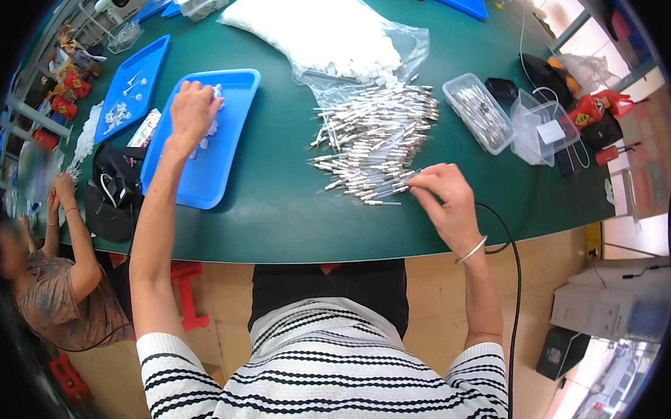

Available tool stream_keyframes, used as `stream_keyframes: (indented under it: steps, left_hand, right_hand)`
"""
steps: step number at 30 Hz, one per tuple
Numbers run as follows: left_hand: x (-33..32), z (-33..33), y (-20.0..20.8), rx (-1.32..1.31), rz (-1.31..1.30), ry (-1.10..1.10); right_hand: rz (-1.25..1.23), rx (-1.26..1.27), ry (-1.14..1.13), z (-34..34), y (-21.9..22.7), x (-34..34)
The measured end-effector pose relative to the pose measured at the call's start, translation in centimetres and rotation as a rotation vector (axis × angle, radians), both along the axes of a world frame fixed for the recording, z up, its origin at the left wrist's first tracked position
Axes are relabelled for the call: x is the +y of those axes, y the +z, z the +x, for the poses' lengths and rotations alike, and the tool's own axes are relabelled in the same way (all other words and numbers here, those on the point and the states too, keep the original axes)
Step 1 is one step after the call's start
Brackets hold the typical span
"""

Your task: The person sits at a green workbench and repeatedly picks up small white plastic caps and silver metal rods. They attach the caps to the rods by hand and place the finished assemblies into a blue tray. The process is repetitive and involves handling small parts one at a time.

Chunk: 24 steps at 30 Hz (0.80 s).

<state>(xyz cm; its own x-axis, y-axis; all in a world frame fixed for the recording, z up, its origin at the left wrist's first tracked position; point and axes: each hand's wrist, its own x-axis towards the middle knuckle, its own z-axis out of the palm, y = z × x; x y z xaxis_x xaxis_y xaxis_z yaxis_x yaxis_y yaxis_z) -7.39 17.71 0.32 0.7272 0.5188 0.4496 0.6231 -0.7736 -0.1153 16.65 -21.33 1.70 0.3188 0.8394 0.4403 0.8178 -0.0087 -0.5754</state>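
The left hand [192, 113] reaches white plastic bits [204, 141] in a blue tray [197, 194], grip hidden; the right hand [448, 201] pinches a silver rod [402, 187].

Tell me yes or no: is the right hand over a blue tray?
No, the right hand is at the edge of the pile of thin rods.

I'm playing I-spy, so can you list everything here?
Table: one, green, centre
Near tray: one, blue, left
Other trays: several, blue, farther left and top
Plastic bag: one, clear, top
White pieces: many, white, near tray and plastic bag
Thin rods: too many to count, silver-white, middle
Containers: at least two, clear, right
Black bag: one, black, left
Stools: some, red, lower left
Co-worker: one, brown shirt, far left
Left hand: one, over near tray
Right hand: one, at rods' lower right
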Motion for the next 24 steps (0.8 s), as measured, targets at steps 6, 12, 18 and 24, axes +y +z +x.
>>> stream_keyframes:
  steps: [6,12,18,24]
  left_hand:
    - [-8.5,3.0,2.1,-0.283,-0.226,-0.291]
    - [-19.8,5.2,0.1,-0.348,-0.54,-0.644]
    - [-22.6,5.7,-2.4,-0.38,-0.615,-0.673]
    - [-22.9,5.6,-1.6,-0.355,-0.644,-0.645]
  right_hand:
    - [-0.047,-0.195,0.053,-2.8,-2.3,0.7]
    - [-0.086,-0.232,0.079,-3.0,-3.6,1.8]
    - [-0.102,-0.258,0.078,-3.1,-3.4,1.6]
    - [-0.096,-0.216,0.056,-3.0,-3.3,1.5]
